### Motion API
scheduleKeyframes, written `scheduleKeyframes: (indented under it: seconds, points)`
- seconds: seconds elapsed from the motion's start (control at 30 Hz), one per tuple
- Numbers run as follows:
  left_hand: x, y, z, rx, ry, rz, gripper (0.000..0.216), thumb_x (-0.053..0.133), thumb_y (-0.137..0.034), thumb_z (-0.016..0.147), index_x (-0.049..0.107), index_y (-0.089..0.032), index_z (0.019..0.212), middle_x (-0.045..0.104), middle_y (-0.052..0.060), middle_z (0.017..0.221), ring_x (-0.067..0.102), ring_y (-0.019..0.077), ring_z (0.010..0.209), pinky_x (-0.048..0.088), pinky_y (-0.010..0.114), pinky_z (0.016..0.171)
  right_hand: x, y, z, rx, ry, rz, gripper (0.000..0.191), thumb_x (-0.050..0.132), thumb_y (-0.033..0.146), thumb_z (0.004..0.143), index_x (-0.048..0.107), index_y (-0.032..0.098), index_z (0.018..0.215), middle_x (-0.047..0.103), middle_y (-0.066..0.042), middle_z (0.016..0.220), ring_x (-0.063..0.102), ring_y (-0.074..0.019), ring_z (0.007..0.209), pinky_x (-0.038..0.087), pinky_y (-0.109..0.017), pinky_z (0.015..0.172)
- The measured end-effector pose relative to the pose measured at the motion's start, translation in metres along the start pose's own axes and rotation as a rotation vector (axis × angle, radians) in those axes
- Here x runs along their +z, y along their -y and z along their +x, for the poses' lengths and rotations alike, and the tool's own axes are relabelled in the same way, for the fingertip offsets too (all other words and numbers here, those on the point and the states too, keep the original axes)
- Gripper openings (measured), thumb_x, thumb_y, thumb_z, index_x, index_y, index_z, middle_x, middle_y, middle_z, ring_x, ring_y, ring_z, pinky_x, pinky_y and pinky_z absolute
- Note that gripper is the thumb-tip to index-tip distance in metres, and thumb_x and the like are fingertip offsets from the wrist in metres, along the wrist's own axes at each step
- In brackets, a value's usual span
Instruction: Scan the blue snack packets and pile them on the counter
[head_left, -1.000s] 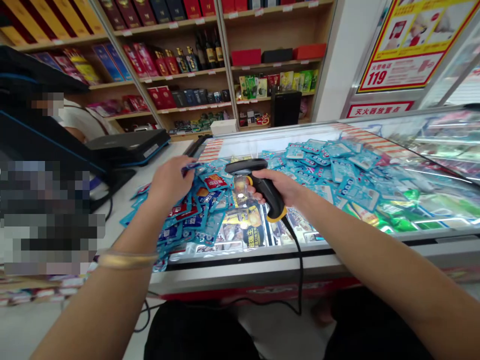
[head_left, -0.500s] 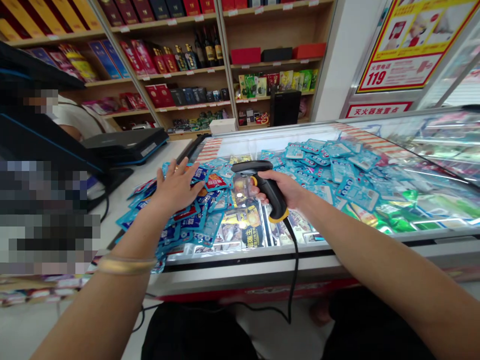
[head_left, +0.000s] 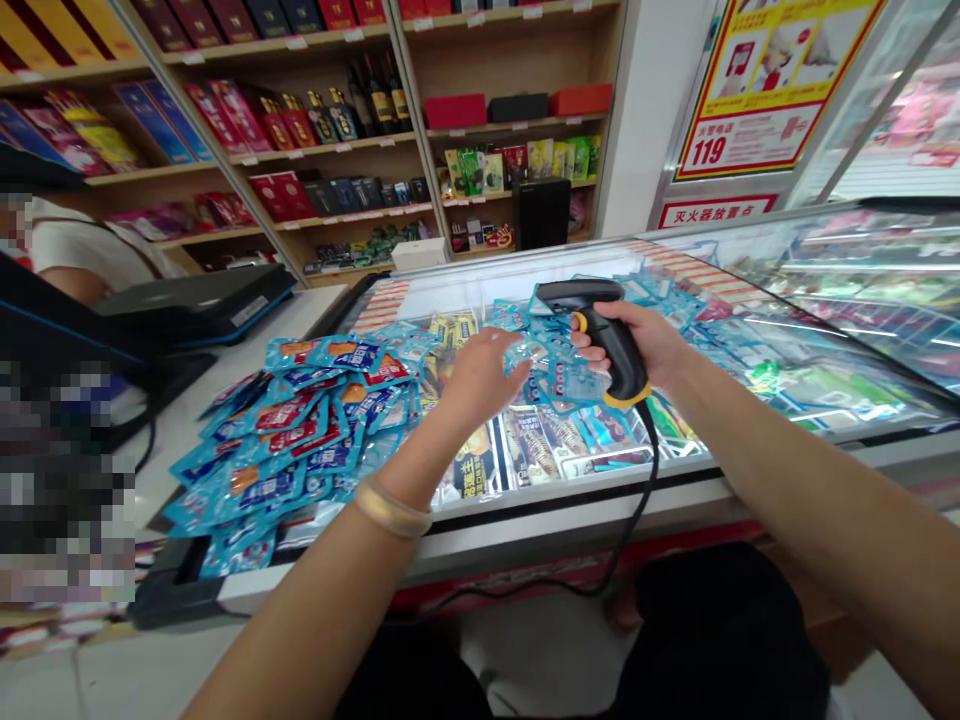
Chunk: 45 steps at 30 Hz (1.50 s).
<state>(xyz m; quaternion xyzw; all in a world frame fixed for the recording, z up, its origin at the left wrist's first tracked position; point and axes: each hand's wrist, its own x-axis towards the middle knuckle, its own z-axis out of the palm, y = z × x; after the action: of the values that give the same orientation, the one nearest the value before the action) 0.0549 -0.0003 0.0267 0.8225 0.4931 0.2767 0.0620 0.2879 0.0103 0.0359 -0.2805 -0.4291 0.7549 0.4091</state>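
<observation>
My right hand (head_left: 651,340) grips a black and yellow barcode scanner (head_left: 600,325) by its handle, its head pointing left over the glass freezer lid (head_left: 525,470). My left hand (head_left: 484,375) is just left of the scanner, its fingers closed on the edge of a blue packet (head_left: 559,375) held under the scanner's head. A gold bangle (head_left: 390,508) circles my left wrist. A heap of blue and red packets (head_left: 300,430) lies to the left on the lid, and more blue packets (head_left: 675,290) lie behind my right hand.
A black cable (head_left: 637,510) hangs from the scanner over the freezer's front edge. A black register and screen (head_left: 187,300) stand at left, with another person (head_left: 82,255) behind them. Shelves of boxes and bottles (head_left: 337,110) fill the back wall.
My left hand left the heap on the left, crossed to the right and took hold of a blue packet by the scanner. The view swung right, and the scanner rose slightly.
</observation>
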Motion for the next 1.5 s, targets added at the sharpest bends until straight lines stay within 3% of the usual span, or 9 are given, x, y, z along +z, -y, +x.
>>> scheduleKeyframes:
  seconds: [0.13, 0.3, 0.47, 0.6, 0.77, 0.87, 1.13, 1.5]
  points:
    - [0.032, -0.020, 0.009, 0.058, 0.090, -0.035, 0.041, 0.066, -0.042, 0.086, 0.068, -0.017, 0.119, 0.065, 0.015, 0.125, 0.057, 0.0307, 0.123, 0.043, 0.047, 0.108, -0.026, 0.002, -0.017, -0.010, -0.053, 0.029, 0.021, 0.065, 0.032, 0.079, 0.055, 0.018, 0.091, 0.054, -0.001, 0.071, 0.045, -0.0105, 0.052, 0.043, -0.021, 0.044]
    - [0.047, -0.019, 0.009, 0.022, 0.175, -0.010, 0.055, 0.076, -0.048, 0.075, 0.066, -0.018, 0.120, 0.059, 0.017, 0.129, 0.051, 0.0353, 0.128, 0.039, 0.051, 0.111, -0.030, -0.004, -0.016, 0.025, -0.095, 0.068, 0.017, 0.062, 0.030, 0.081, 0.054, 0.018, 0.089, 0.054, -0.002, 0.069, 0.046, -0.0116, 0.052, 0.043, -0.021, 0.043]
    - [0.046, -0.015, 0.004, -0.014, 0.069, -0.167, 0.050, 0.084, -0.039, 0.068, 0.063, -0.021, 0.109, 0.063, 0.011, 0.117, 0.058, 0.0294, 0.112, 0.047, 0.045, 0.098, -0.028, -0.003, -0.014, 0.025, -0.082, 0.061, 0.018, 0.063, 0.031, 0.081, 0.054, 0.018, 0.089, 0.054, -0.002, 0.070, 0.046, -0.0121, 0.052, 0.043, -0.022, 0.044]
    - [0.043, -0.016, 0.004, -0.219, 0.008, -0.381, 0.052, 0.084, -0.028, 0.064, 0.059, -0.020, 0.109, 0.066, 0.004, 0.096, 0.062, 0.0209, 0.084, 0.053, 0.038, 0.080, -0.029, -0.003, -0.014, 0.033, -0.096, 0.054, 0.018, 0.062, 0.031, 0.081, 0.055, 0.017, 0.090, 0.055, -0.002, 0.070, 0.046, -0.0122, 0.053, 0.042, -0.022, 0.044]
    - [0.037, -0.001, 0.010, -0.475, -0.163, -0.840, 0.040, 0.081, -0.026, 0.062, 0.062, -0.018, 0.096, 0.067, 0.005, 0.090, 0.064, 0.0189, 0.080, 0.055, 0.034, 0.069, -0.027, -0.003, -0.017, 0.008, -0.095, 0.052, 0.019, 0.062, 0.031, 0.079, 0.057, 0.016, 0.089, 0.054, -0.003, 0.071, 0.044, -0.0112, 0.052, 0.042, -0.022, 0.044]
    - [0.031, 0.013, 0.012, -0.550, -0.221, -1.042, 0.038, 0.079, -0.032, 0.061, 0.065, -0.019, 0.093, 0.068, 0.003, 0.086, 0.064, 0.0162, 0.075, 0.055, 0.032, 0.069, -0.026, -0.004, -0.019, 0.032, -0.054, 0.022, 0.021, 0.063, 0.032, 0.080, 0.058, 0.015, 0.090, 0.055, -0.003, 0.072, 0.045, -0.0107, 0.052, 0.041, -0.022, 0.045]
    - [0.024, 0.022, 0.015, -0.578, -0.314, -1.049, 0.033, 0.078, -0.036, 0.056, 0.068, -0.019, 0.083, 0.063, -0.003, 0.067, 0.062, 0.0143, 0.065, 0.052, 0.030, 0.067, -0.024, -0.012, -0.019, 0.160, 0.077, -0.045, 0.022, 0.066, 0.032, 0.080, 0.061, 0.014, 0.091, 0.058, -0.003, 0.073, 0.049, -0.0107, 0.053, 0.045, -0.022, 0.045]
    - [0.021, 0.018, 0.015, -0.590, -0.331, -1.046, 0.030, 0.076, -0.033, 0.056, 0.067, -0.019, 0.080, 0.060, -0.003, 0.064, 0.059, 0.0139, 0.063, 0.050, 0.029, 0.066, -0.021, -0.013, -0.021, 0.196, 0.092, -0.062, 0.026, 0.072, 0.034, 0.079, 0.062, 0.012, 0.089, 0.060, -0.002, 0.071, 0.053, -0.0097, 0.052, 0.046, -0.020, 0.045]
